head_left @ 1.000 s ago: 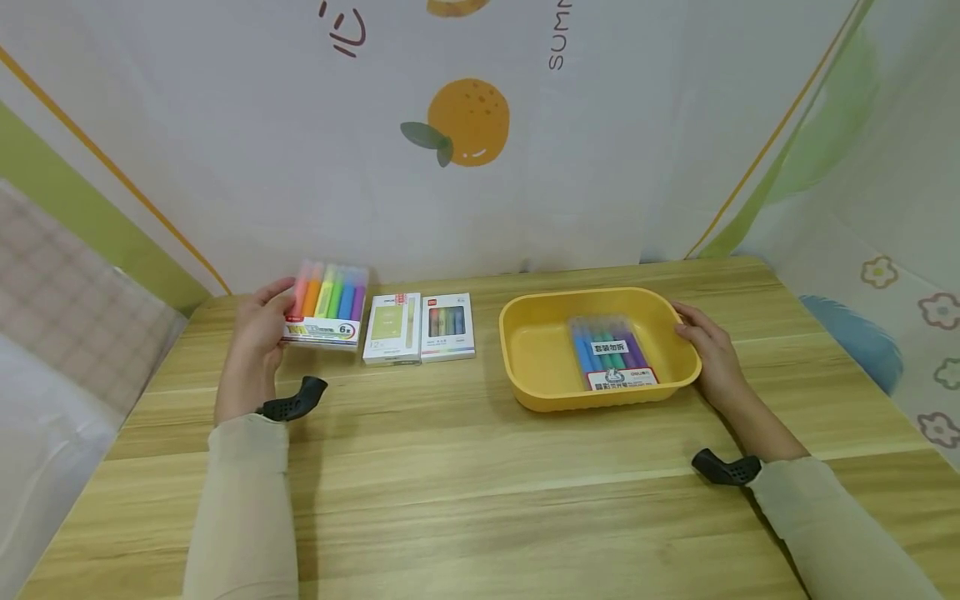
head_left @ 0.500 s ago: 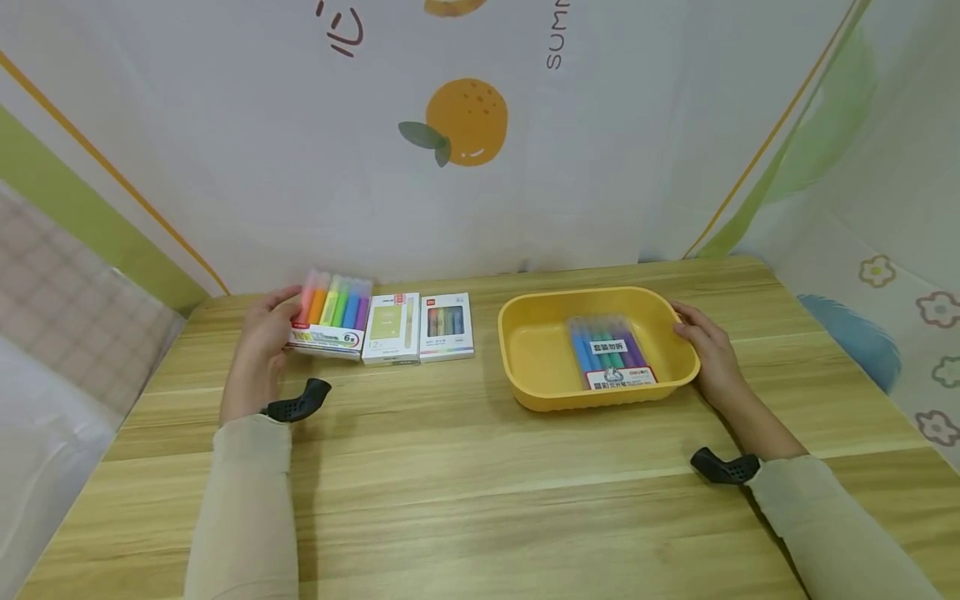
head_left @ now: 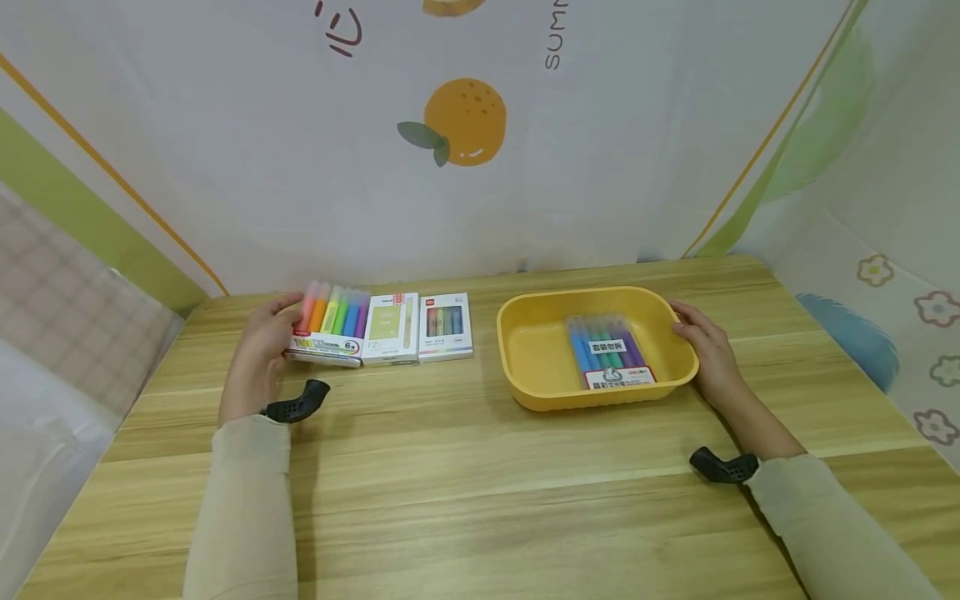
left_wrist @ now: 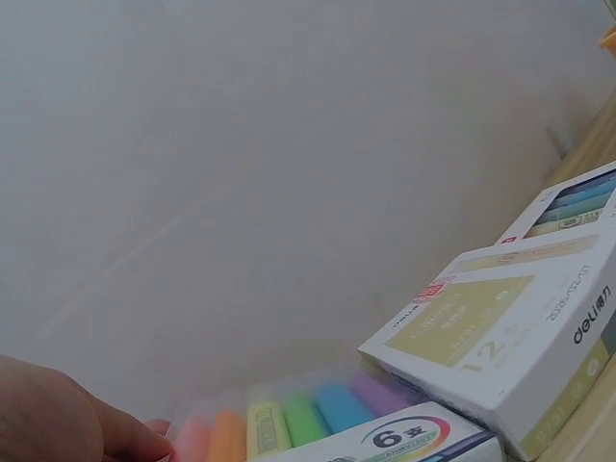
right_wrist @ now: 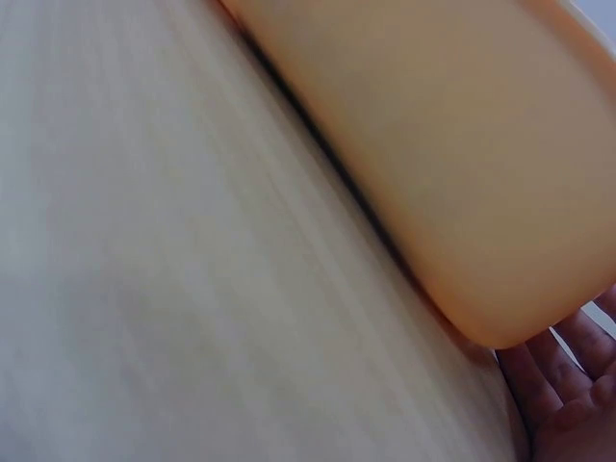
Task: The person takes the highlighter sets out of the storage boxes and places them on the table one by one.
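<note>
In the head view, my left hand (head_left: 266,346) pinches the left edge of a clear pack of highlighters (head_left: 330,321) in several colours. The pack lies left of a white and olive deli box (head_left: 390,329), right against its side. Fingertips (left_wrist: 144,441) at the pack's pink end show in the left wrist view. My right hand (head_left: 708,350) holds the right end of a yellow plastic basket (head_left: 525,387), thumb and finger at the rim. Fingers (right_wrist: 529,375) lie against the basket's outer wall (right_wrist: 462,183) in the right wrist view. Inside the basket is another pack of markers (head_left: 611,354).
A white box with a pen window (head_left: 446,327) stands right of the olive box, completing a row near the back edge of the wooden table (head_left: 480,500). A printed white cloth (head_left: 600,167) hangs behind the table.
My left hand has lowered the highlighter pack and brought it slightly right, down against the olive box. My right hand and the basket have stayed in place.
</note>
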The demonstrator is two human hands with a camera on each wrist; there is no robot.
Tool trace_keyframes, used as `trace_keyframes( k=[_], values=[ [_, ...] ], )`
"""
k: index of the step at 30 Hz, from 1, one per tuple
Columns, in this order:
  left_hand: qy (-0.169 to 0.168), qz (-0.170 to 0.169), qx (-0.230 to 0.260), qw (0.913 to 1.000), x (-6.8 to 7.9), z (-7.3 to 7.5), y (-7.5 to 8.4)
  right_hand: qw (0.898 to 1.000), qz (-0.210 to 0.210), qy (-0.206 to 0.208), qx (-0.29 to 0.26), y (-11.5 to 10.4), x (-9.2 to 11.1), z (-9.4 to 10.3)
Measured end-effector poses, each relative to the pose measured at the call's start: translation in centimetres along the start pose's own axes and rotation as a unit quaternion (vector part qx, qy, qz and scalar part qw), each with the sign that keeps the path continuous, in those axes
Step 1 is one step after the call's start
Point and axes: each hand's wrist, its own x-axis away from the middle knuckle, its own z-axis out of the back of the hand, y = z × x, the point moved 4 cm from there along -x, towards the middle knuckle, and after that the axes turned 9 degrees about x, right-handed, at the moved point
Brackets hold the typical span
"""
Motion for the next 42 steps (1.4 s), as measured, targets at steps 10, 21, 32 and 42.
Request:
trace_keyframes(
  k=[10, 21, 32, 42],
  values=[
    [-0.006, 0.011, -0.018, 0.9998, -0.1, -0.1, -0.6, 1.0, 0.003, 0.001, 0.008, 0.0, 0.0, 0.0],
    [-0.009, 0.015, -0.067, 0.9976, -0.5, 0.0, -1.0, 1.0, 0.006, 0.0, 0.001, 0.1, 0.0, 0.0],
    [0.006, 0.009, -0.093, 0.9956, -1.1, -0.1, -1.3, 1.0, 0.001, 0.004, 0.012, 0.1, 0.0, 0.0],
    [0.016, 0.005, -0.12, 0.9927, -0.6, -0.7, -1.1, 1.0, -0.006, 0.007, 0.018, 0.1, 0.0, 0.0]
  ],
)
